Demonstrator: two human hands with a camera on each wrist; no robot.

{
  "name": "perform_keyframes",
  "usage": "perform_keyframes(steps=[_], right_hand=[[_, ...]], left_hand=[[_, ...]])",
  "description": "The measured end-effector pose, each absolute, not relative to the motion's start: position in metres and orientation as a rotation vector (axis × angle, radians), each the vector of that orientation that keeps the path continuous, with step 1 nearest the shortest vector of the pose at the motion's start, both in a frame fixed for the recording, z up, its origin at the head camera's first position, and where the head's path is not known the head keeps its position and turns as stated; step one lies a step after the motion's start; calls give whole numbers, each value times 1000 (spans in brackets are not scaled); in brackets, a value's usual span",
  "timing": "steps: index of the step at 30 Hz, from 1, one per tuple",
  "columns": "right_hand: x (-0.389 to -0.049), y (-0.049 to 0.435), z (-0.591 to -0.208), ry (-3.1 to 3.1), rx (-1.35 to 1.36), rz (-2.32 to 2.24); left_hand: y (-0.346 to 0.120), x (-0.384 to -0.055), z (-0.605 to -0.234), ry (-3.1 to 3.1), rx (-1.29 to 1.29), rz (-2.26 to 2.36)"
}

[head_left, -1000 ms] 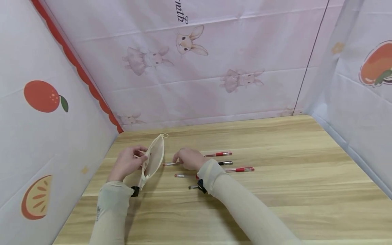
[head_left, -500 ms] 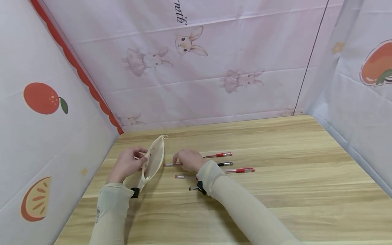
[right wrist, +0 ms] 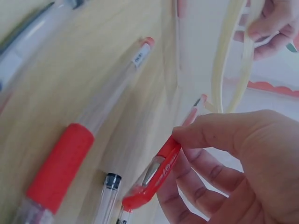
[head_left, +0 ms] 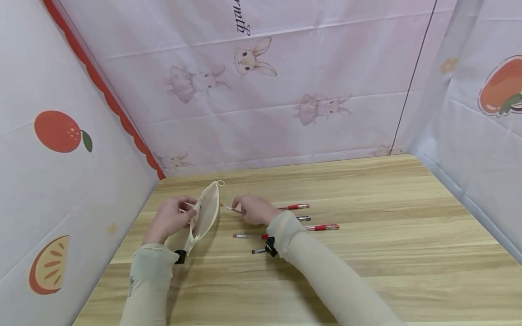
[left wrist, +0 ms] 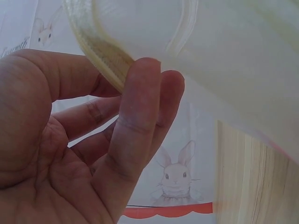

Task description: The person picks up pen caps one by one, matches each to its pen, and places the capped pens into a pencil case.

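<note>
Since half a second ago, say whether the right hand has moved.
Yes: in the head view, the right hand moved slightly up and right against the back-right corner of the wooden tabletop.

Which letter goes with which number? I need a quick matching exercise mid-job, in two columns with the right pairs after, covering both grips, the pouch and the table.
1. left grip
2. right grip
3. pouch
4. table

A. pale, gaping open
B. wood-grained, with pens lying on it
C. holding the pouch by its edge
D. pinching a red pen

Pairs: 1-C, 2-D, 3-A, 4-B.
</note>
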State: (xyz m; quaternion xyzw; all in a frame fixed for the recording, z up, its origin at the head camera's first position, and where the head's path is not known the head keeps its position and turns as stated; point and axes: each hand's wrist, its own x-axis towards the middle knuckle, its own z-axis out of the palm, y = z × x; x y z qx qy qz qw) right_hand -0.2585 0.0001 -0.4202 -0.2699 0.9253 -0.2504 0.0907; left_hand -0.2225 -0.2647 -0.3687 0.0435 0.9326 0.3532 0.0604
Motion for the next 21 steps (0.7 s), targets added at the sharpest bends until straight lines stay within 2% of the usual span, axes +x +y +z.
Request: perform_keyframes(steps=[8, 21], right_hand=[[-257, 9, -411, 2592, -647, -1144], [-257, 6, -401, 2507, -481, -1486]], left_hand=[[-264, -222, -370, 2816, 135, 1067], [-262, -225, -369, 2830, 155, 1056]])
